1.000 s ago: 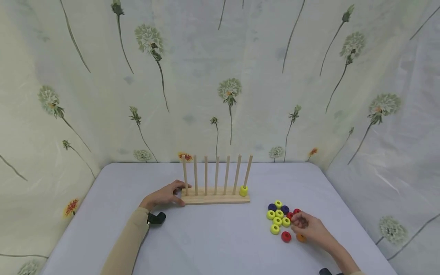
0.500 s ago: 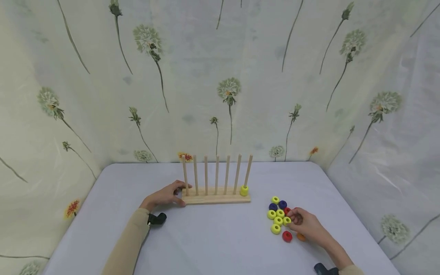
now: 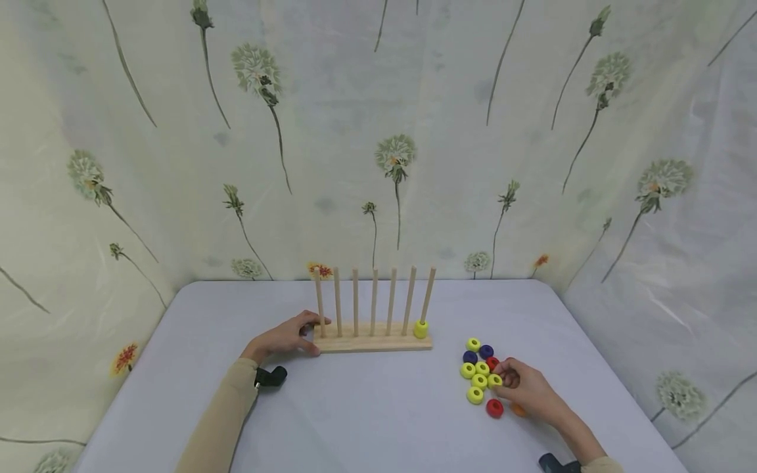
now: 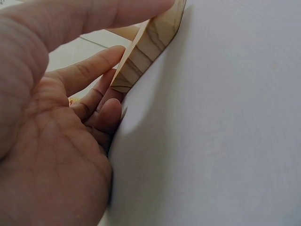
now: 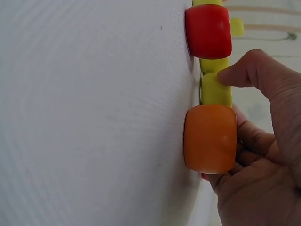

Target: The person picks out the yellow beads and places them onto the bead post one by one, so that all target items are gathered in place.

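My left hand (image 3: 286,334) grips the left end of a wooden peg rack (image 3: 372,343), thumb at the front edge and fingers behind. In the left wrist view the wooden base (image 4: 146,49) sits between thumb and fingers. A yellow bead (image 3: 420,329) is on the rack's rightmost peg. My right hand (image 3: 529,391) pinches a yellow bead (image 3: 495,380) at the right edge of the bead group. The right wrist view has the thumb on that yellow bead (image 5: 215,92); the far fingertips are hidden behind an orange bead (image 5: 210,139).
Several yellow beads (image 3: 475,395), two dark blue beads (image 3: 470,357) and red beads (image 3: 494,408) lie close around the right hand. The orange bead is partly under this hand. A patterned cloth (image 3: 331,131) hangs behind the white table (image 3: 355,420).
My right hand has shifted left and come to a yellow bead, then stayed there. A yellow and a blue bead at the back of the group moved slightly. The left hand keeps its grip.
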### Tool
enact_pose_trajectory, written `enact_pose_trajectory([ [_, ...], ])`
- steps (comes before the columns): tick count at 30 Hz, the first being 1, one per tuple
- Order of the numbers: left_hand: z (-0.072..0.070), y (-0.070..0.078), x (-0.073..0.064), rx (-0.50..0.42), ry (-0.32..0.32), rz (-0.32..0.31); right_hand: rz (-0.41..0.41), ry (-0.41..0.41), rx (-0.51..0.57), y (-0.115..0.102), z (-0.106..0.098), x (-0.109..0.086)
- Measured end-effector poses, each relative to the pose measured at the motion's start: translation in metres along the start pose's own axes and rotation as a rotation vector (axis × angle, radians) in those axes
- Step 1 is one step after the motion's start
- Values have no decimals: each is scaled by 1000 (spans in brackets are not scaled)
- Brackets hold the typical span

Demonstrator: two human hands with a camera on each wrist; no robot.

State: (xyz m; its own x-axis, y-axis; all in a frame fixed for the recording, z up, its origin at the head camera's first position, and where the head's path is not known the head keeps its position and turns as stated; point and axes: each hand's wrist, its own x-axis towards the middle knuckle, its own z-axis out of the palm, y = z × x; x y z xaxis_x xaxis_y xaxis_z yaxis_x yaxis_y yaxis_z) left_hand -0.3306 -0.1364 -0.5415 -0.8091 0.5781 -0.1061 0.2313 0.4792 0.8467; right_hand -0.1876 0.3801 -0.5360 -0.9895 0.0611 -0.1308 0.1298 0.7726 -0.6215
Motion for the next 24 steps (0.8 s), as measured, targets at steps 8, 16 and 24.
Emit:
enact_pose_trajectory([
  [8,1,-1,2,40,6,-4,2,-5,23,1,-3,-2],
  [16,0,2,0,-23,0,-14,-57,47,5,-17,-15,-1],
  [24,0,3,-1,-13,-12,-8,-185,112,72,-51,-29,10],
])
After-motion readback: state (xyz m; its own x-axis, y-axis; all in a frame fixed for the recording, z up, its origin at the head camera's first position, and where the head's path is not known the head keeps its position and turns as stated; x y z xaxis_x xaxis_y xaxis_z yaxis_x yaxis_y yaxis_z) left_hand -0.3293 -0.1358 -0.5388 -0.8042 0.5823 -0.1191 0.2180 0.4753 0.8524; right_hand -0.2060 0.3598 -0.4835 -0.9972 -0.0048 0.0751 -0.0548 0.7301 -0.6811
